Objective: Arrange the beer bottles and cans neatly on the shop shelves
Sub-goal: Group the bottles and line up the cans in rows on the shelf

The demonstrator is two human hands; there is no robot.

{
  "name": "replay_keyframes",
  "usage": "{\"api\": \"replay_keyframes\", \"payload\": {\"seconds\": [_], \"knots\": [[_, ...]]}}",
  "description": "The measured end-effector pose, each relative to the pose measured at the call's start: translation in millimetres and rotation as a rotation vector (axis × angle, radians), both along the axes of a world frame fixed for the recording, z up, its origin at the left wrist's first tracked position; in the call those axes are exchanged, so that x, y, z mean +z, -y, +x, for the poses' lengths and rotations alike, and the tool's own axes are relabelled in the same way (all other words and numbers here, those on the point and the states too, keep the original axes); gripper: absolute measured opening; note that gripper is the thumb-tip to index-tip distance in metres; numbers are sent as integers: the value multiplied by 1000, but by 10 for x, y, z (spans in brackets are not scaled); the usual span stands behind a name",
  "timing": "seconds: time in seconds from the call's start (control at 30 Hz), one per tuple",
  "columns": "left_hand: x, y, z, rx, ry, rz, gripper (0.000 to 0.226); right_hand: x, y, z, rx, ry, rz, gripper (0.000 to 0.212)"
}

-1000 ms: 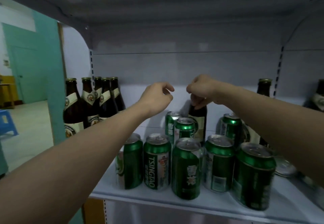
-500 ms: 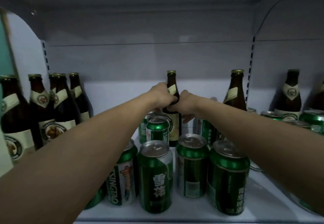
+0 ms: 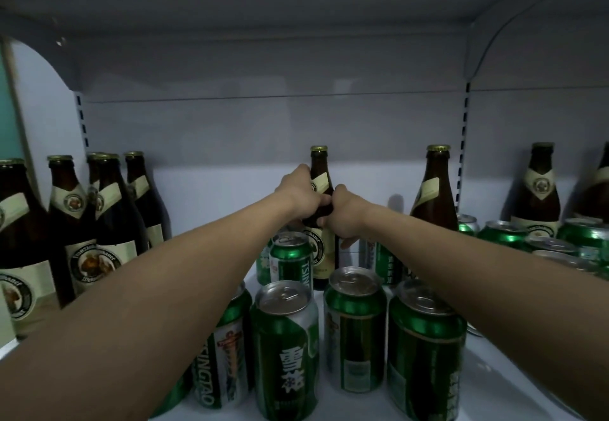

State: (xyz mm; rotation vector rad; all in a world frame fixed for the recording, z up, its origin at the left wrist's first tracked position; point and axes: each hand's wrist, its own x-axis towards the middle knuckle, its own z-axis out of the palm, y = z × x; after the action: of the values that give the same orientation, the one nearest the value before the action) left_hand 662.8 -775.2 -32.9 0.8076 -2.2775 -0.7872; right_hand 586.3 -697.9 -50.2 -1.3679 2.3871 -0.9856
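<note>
I have both hands on one brown beer bottle [image 3: 319, 170] standing upright at the centre of the frame, toward the back of the shelf [image 3: 514, 384]. My left hand [image 3: 301, 194] wraps its grip round the bottle's shoulder from the left, fingers curled tight against the glass. My right hand [image 3: 344, 214] closes its grip on the body from the right, just below, knuckles almost touching the left hand. In front of the bottle, in the lower middle of the frame, green cans [image 3: 285, 348] stand bunched close together. A row of brown bottles [image 3: 71, 223] fills the left side. Another bottle [image 3: 435, 190] stands right of centre, and more bottles and cans sit at the far right.
</note>
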Motion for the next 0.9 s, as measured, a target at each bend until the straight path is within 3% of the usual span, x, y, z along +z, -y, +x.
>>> {"api": "replay_keyframes", "payload": {"seconds": [0.5, 0.67, 0.9], "knots": [[730, -348, 337, 93, -395, -99, 36, 642, -186, 308, 50, -143, -370, 39], [887, -440, 615, 36, -533, -55, 31, 817, -207, 563, 143, -96, -463, 39], [979, -391, 1115, 127, -609, -121, 32, 1195, -440, 917, 223, 82, -448, 47]]}}
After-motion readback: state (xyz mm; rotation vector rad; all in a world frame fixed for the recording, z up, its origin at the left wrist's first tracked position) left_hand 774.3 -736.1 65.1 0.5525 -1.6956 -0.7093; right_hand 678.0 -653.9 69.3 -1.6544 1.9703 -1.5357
